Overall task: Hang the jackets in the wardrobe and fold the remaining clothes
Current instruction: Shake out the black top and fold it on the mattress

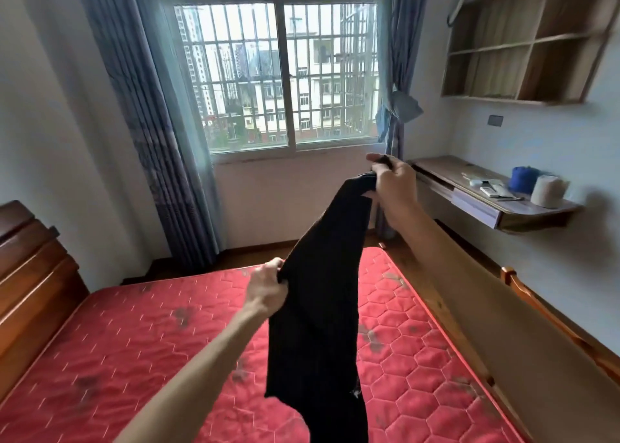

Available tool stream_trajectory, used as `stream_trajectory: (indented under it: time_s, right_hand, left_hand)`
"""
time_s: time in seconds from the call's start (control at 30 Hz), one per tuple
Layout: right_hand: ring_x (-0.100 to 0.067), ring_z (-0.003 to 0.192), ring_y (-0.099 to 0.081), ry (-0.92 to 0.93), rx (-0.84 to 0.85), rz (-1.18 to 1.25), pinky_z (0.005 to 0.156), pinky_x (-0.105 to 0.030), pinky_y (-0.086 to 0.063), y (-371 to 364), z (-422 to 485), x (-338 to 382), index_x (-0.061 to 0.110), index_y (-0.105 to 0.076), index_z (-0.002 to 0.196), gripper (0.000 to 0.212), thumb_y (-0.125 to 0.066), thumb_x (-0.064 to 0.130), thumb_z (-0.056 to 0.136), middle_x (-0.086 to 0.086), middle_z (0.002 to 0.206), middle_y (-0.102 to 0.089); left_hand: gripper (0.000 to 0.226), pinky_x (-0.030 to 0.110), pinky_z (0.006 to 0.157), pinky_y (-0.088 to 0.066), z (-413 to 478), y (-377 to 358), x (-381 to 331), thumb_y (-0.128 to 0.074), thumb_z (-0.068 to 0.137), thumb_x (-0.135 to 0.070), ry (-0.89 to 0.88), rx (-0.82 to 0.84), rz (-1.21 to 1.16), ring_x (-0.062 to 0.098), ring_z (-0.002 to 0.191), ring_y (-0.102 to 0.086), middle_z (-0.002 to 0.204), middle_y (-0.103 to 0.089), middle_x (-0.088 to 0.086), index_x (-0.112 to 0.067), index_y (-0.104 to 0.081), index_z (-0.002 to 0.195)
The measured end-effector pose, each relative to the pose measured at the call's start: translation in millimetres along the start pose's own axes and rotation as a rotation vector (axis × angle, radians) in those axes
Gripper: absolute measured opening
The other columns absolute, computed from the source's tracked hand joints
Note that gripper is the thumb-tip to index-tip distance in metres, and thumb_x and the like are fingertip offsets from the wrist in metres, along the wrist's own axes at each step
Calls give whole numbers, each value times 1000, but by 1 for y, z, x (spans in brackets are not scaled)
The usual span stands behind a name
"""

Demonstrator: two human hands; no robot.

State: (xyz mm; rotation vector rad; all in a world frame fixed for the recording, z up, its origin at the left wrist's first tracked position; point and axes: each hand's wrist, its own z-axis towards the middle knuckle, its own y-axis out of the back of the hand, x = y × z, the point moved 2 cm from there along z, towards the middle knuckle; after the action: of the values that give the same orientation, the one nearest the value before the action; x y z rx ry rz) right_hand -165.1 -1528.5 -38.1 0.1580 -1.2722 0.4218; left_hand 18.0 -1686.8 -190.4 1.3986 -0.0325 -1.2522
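Head view. A black garment (318,308) hangs in the air above the red mattress (134,342), stretched slantwise between both hands. The left hand (266,286), low over the mattress, grips one edge with curled fingers. The right hand (392,182), higher above the mattress's far corner, pinches the upper end. Beyond the mattress, a wall-mounted tabletop (446,174).

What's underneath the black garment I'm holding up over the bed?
The red mattress lies below the black garment, which the left hand and right hand grip in the air. The strip of mattress directly behind the cloth is covered, so anything there cannot be seen.
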Motion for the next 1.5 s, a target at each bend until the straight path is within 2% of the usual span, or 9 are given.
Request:
stream_trajectory:
  time_s: [0.33, 0.47, 0.6, 0.7, 0.87, 0.97, 1.13, 1.3, 1.5]
  right_hand:
    - [-13, 65, -64, -146, -158, 365, 58, -27, -56, 46, 27, -6, 16, -65, 89, 27, -45, 3, 101, -4, 78, -62]
    - [-12, 66, -59, -187, -25, 331, 56, -24, -56, 38, 31, -6, 12, -67, 100, 22, -46, 6, 103, -2, 80, -57]
    - [-10, 59, -55, -205, 236, 276, 48, -21, -50, 2, 24, -4, 8, -68, 120, 25, -51, 11, 103, 0, 76, -53]
    - [-11, 63, -47, -155, 455, 180, 51, -19, -46, -31, 13, -3, 8, -71, 117, 24, -54, 8, 101, 3, 69, -51]
    - [-4, 90, -70, 10, 623, -77, 78, -17, -54, -73, -6, -8, 18, -78, 105, 18, -65, 14, 94, 11, 96, -77]
    - [-8, 88, -70, 52, 569, -161, 70, -18, -54, -69, -4, -15, 18, -75, 114, 23, -70, 19, 92, 5, 97, -75]
    - [-18, 93, -70, 40, 643, -334, 77, -27, -58, -32, -8, -52, 17, -50, 136, 64, -77, 41, 83, -9, 105, -70]
    - [-10, 101, -63, 1, 768, -767, 85, -28, -54, -28, -48, -116, 26, -51, 126, 87, -86, 61, 54, 8, 111, -64]
    - [-24, 82, -66, 60, 289, -853, 70, -38, -55, -16, -54, -155, 14, -60, 87, 16, -65, 27, 79, -3, 87, -65]
  left_hand:
    - [27, 37, 73, -51, 26, 79, 56, -53, 82, -3, 130, -57, 323, 37, 95, -68, 94, -73, 13, -19, -73, 92]
    - [22, 25, 69, -45, 39, 100, 58, -64, 83, -7, 87, 153, 225, 25, 86, -67, 83, -69, 2, -28, -66, 78]
    - [75, 25, 86, -56, 45, 93, 25, -83, 55, -54, 24, 386, -23, 12, 94, -70, 109, -69, -1, -35, -60, 123]
    - [91, 25, 80, -58, 42, 77, -27, -86, 67, -53, -75, 408, -278, 11, 98, -72, 117, -69, -1, -30, -42, 143]
    - [82, 42, 86, -59, 53, 40, -98, -87, 61, -52, -173, 286, -452, 16, 100, -72, 109, -73, -3, -27, -48, 129]
    - [59, 45, 87, -58, 68, 31, -98, -79, 58, -44, -178, 172, -427, 18, 96, -71, 98, -74, -4, -22, -64, 111]
    - [9, 44, 62, -62, 78, 27, -86, -61, 89, -4, 118, 84, -613, 28, 75, -69, 84, -65, 12, -13, -61, 90]
    - [16, 55, 79, -60, 94, 15, -78, -47, 86, -1, 287, -13, -826, 42, 96, -68, 86, -60, 12, -13, -58, 84]
    - [57, 39, 60, -63, 97, 36, -72, -26, 95, 14, 227, -153, -986, 33, 90, -64, 101, -52, 8, -19, -53, 132]
